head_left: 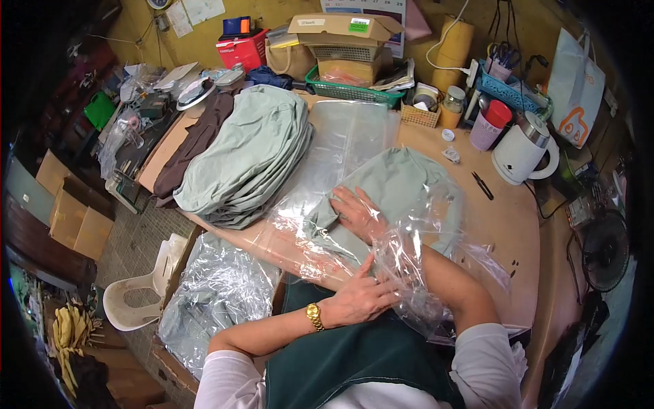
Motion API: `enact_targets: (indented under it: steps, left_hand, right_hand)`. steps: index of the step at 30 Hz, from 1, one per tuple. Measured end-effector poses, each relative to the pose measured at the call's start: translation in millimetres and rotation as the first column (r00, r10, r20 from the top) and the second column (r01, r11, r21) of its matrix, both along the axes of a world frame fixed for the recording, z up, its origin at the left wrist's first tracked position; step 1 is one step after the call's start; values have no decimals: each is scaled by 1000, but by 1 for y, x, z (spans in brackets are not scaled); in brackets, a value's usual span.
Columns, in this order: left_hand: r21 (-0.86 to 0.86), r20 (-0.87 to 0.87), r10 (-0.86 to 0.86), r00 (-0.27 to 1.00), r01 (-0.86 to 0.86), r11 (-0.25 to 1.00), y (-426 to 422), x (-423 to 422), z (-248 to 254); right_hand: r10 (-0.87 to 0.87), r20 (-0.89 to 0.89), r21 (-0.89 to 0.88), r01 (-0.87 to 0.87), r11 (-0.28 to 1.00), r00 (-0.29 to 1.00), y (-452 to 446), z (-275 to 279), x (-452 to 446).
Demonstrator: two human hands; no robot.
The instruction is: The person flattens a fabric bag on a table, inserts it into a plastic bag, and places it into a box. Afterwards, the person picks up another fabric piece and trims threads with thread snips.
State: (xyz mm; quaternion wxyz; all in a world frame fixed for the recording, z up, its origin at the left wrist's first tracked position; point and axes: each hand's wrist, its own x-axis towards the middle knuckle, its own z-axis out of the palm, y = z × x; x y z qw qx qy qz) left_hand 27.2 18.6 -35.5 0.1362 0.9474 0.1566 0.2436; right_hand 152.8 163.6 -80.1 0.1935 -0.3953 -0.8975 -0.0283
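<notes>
My right hand (359, 213) lies flat with fingers spread on a folded pale green garment (398, 174). Clear plastic from a bag (405, 262) bunches around my right wrist and forearm, and partly covers the garment's right side. Closer to my body, my left hand (360, 298), with a gold watch at the wrist, grips the loose edge of this plastic bag between thumb and fingers. Flat clear plastic bags (340, 136) lie beneath and behind the garment. To the left rises a tall stack of similar pale green garments (248, 150).
A white kettle (521, 151), a pink cup (485, 129) and black thread snips (482, 185) are at the right. Behind are a green basket (354, 92) and a cardboard box (344, 31). Bagged garments (218, 286) lie lower left, near a white chair (146, 286).
</notes>
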Motion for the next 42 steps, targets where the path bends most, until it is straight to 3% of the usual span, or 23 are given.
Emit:
enact_targets:
  steps: [2,4,5,6,7,8,10,12,13,14,15,18,24,26,28,29,31,33,34,36,37,39,42]
  left_hand:
    - [55,42,-7,999,4,999,-2,-5,10]
    - [-18,179,255,950,-256,967,-8,-24,26]
    - [-136,237,452,860,-431,892,-8,-39,17]
    - [-365,447,673,589,-567,739,-3,-43,11]
    - [-770,395,809,436,-323,550,9,-55,0]
    - [-964,265,907,327,63,259,19,-64,-11]
    - [-853,187,920,345,521,-22,34,-72,-25]
    - [-807,209,899,384,588,-63,50,-73,-33]
    - [-756,232,874,428,645,-115,54,-72,-33]
    - [-755,231,875,426,645,-115,56,-71,-33]
    - [-748,227,886,405,654,-108,57,-70,-29]
    - [-734,249,880,404,672,-101,57,-66,-20]
    - [-817,303,843,444,576,-9,50,-58,-14]
    - [-933,45,817,575,317,-172,49,-61,-2]
    - [-957,2,840,543,243,-155,60,-64,-9]
    - [-963,87,884,460,265,-43,69,-69,-23]
    - [-958,181,903,390,279,72,72,-76,-29]
    - [-950,199,917,347,297,94,60,-76,-26]
    - [-949,204,910,360,300,94,51,-70,-21]
    - [-947,77,940,332,319,-36,34,-57,-13]
    - [-955,191,897,399,286,77,30,-57,-15]
    - [-946,170,889,425,322,27,46,-72,-17]
    - [-918,155,901,404,395,-20,72,-85,-16]
  right_hand:
    - [11,-275,-106,-42,993,961,2,-4,5]
    - [3,-349,-73,-31,997,937,-2,-1,14]
    - [-11,-425,-35,-4,999,905,-5,2,21]
    - [-26,-503,2,31,1000,864,-6,6,26]
    - [-27,-479,17,40,999,877,-9,7,31]
    - [-29,-481,12,39,999,876,-11,2,33]
    - [108,-535,-53,-161,986,838,-14,-10,33]
    - [162,-557,-29,-214,976,814,-22,-9,24]
    - [267,-444,-19,-307,951,855,-30,4,22]
    - [368,-325,-21,-395,918,871,-35,10,21]
    - [331,-66,-201,-338,920,941,-39,15,20]
    - [159,136,-274,-117,955,978,-48,28,7]
    - [12,150,-383,47,923,989,-48,41,-20]
    - [-74,20,-297,77,952,997,-49,25,-25]
    - [-17,-62,-235,2,972,998,-38,0,-17]
    - [56,-475,-494,-319,809,878,-31,-12,-6]
    - [-11,81,-47,14,999,997,-14,-9,24]
    - [-491,109,-44,498,866,864,7,1,61]
    - [-504,109,-39,511,859,857,16,4,80]
    - [-564,-52,-342,516,785,824,28,14,105]
    - [-573,-57,-339,524,781,818,31,20,106]
    - [-494,180,-367,524,769,851,32,30,103]
    - [-477,176,-219,507,834,861,37,12,106]
